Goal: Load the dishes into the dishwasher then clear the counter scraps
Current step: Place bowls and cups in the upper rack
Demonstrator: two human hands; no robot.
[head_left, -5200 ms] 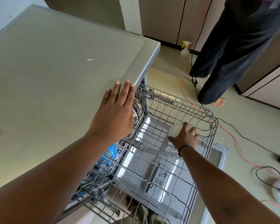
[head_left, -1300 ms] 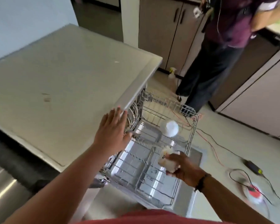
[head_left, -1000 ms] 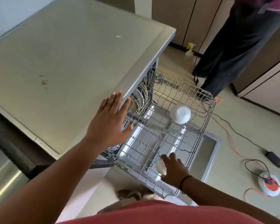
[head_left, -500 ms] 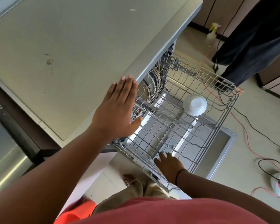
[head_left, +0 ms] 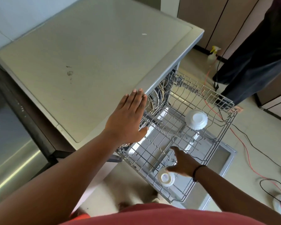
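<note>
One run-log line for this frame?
left hand flat on counter edge | right hand open | two bowls upside down in rack

The only lettering in view is a small dark stamp on the upturned base of the white cup [head_left: 166, 177] sitting at the near edge of the wire dishwasher rack [head_left: 224, 127]; it looks like a short maker's mark, but it is too blurred to read.

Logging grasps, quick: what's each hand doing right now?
Left hand: open, flat on the counter edge, holding nothing.
Right hand: open over the rack, beside the cup, not gripping it.
</note>
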